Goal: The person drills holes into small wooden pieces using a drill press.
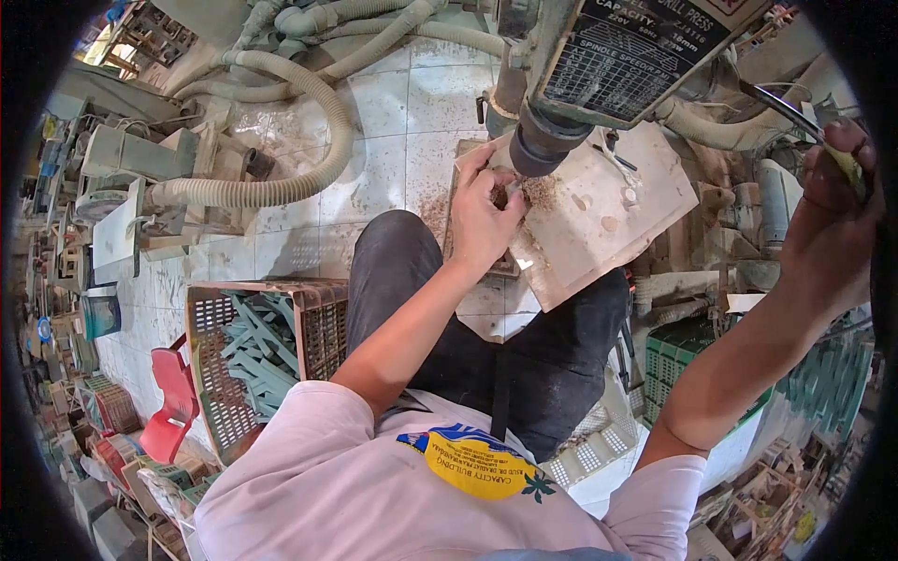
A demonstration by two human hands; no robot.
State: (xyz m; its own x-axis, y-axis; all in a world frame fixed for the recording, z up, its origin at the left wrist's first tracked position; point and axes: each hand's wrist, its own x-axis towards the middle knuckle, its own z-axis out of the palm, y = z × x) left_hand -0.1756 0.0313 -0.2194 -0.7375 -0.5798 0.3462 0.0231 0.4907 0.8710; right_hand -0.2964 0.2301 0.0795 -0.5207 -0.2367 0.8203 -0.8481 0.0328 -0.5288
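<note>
My left hand [484,213] rests at the left edge of a wooden board [645,220], close beside the black drill head [545,140]. Its thumb and fingers are closed in a pinch; whatever lies between them is too small and hidden to name. Wood shavings [541,193] are heaped on the board under the drill head. Raised at the far right, my right hand [835,196] is wrapped around the feed lever [784,107] of the drill press [627,61]. A yellow-green grip shows at its fingers.
A brown crate [323,327] full of grey-green strips [262,346] stands left of my legs. Beyond it is a red chair [171,402]. Ribbed hoses [332,122] cross the tiled floor ahead. Green crates [669,360] sit under my right arm.
</note>
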